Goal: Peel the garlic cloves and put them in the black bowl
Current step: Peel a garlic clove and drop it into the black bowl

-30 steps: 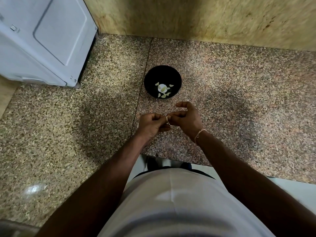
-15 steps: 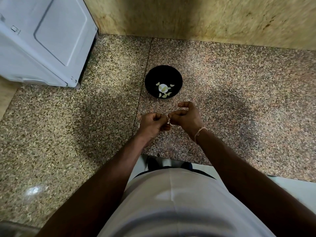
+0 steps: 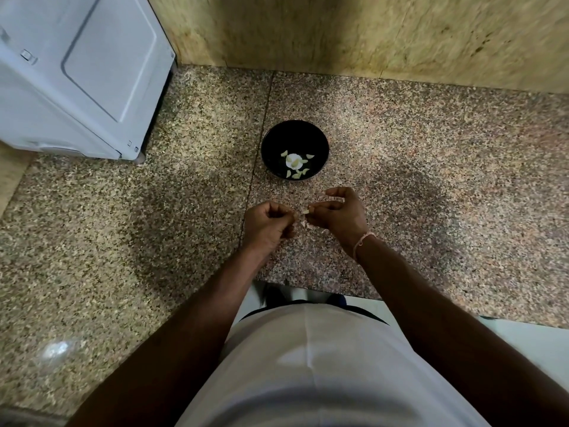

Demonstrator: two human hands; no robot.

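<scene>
Near the middle of the frame, the left hand [image 3: 267,224] and the right hand [image 3: 337,212] hover just apart over the speckled granite tabletop [image 3: 431,186]. The left hand's fingers are curled, pinching a thin scrap of papery skin at its fingertips. The right hand pinches a small pale garlic clove [image 3: 305,211] between thumb and forefinger, its other fingers loosely arched above. Bits of skin [image 3: 304,224] show between and below the two hands. Just above them, the black bowl [image 3: 320,143] stands on the tabletop, with several peeled cloves [image 3: 295,164] lying in its bottom. A white appliance [image 3: 77,72] fills the upper left.
</scene>
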